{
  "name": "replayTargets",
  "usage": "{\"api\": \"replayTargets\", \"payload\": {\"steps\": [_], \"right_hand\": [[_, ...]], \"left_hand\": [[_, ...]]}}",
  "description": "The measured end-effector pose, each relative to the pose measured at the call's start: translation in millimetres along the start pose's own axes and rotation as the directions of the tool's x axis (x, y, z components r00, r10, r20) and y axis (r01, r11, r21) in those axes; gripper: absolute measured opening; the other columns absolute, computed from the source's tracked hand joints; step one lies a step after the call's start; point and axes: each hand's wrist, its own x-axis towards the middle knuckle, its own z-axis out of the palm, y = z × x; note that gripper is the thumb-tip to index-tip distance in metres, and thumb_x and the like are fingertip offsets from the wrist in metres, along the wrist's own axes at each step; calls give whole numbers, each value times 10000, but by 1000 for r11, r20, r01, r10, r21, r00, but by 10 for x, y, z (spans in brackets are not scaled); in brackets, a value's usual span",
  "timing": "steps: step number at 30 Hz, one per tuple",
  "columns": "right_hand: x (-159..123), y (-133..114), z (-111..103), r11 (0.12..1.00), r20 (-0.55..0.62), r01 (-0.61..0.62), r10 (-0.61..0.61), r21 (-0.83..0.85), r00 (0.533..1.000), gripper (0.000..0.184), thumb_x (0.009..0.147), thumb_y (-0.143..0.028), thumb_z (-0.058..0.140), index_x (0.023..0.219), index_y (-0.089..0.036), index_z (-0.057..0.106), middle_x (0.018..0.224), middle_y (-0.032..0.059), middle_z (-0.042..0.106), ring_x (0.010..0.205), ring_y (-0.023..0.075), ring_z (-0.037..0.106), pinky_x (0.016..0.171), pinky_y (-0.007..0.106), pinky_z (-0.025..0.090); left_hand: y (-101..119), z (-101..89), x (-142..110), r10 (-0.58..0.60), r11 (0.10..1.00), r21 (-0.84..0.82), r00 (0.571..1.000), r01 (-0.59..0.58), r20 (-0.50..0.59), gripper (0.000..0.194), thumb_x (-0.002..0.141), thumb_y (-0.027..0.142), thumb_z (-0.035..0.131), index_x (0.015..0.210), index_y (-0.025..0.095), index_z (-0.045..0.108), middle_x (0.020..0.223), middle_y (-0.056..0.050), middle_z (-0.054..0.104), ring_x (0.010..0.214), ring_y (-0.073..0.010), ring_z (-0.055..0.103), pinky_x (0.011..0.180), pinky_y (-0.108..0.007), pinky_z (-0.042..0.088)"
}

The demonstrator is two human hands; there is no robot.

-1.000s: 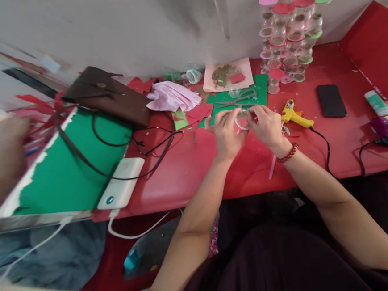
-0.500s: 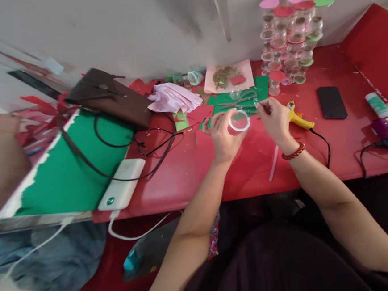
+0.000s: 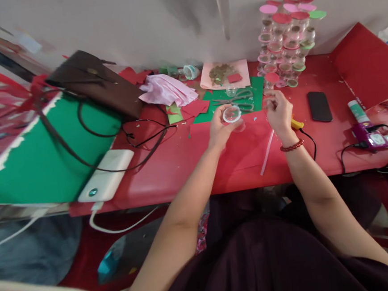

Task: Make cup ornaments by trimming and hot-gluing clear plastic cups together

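Note:
My left hand [image 3: 220, 127] is closed round a small clear plastic cup [image 3: 231, 114], held just above the red table [image 3: 182, 164]. My right hand [image 3: 279, 112] hovers to its right with fingers pinched together; what they hold is too small to name. Scissors [image 3: 235, 101] lie on a green sheet [image 3: 256, 89] just beyond both hands. A yellow glue gun [image 3: 296, 123] is partly hidden under my right hand. A tower of stacked clear cups [image 3: 285, 44] with pink, red and green lids stands against the wall behind.
A pink sheet with dried bits [image 3: 223, 73], a pink cloth [image 3: 166, 91], a brown bag [image 3: 91, 82] and a green board [image 3: 40, 153] lie to the left. A white power bank [image 3: 105, 175], black phone [image 3: 319, 106], glue tube [image 3: 357, 111] and purple device [image 3: 370, 137] sit nearby.
My hands parted: the left kept the cup while the right pulled away to the right. The other person's hand at the far left is out of view. The view shifted right.

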Motion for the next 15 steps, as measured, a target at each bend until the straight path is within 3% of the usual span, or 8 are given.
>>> {"api": "replayTargets", "payload": {"steps": [2,4,8,12,15], "right_hand": [[84,153,-212,1000,-7,5,-5,-16,1000,394,926,-169,432,1200,-222,710,1019,67,792,903,180,736,815,337,562],[140,315,-451,994,1,-38,38,-106,999,357,907,-187,466,1135,-205,740,1042,90,795,956,215,732,852,380,566],[51,502,-774,894,245,-29,154,-446,957,308,804,-222,645,1083,-189,770,1148,144,777,1104,323,690,994,502,519],[-172,469,-761,746,347,5,303,-666,888,414,818,-223,659,1213,-116,720,1275,230,706,1194,396,644,970,511,518],[-231,402,-693,733,365,32,301,-680,881,507,840,-182,623,1340,-102,642,1289,237,701,1181,368,662,969,471,527]], "left_hand": [[-17,25,-3,18,1000,8,1000,-18,23,570,795,531,793,1244,260,570,1291,-106,737,1164,-217,718,996,-389,554],[-39,46,-4,25,999,24,999,-26,45,599,764,539,817,1236,253,584,1284,-114,739,1157,-228,716,994,-401,553],[-92,69,0,-5,1000,14,997,4,77,607,682,436,891,1187,247,613,1262,-127,745,1157,-265,716,985,-432,561],[-105,44,5,-47,998,-22,989,51,137,710,617,392,937,1229,245,609,1319,-155,720,1168,-287,704,961,-466,579],[-93,-17,46,-68,992,-89,981,85,180,912,544,484,971,1338,265,578,1419,-188,665,1227,-309,672,928,-454,594]]}}
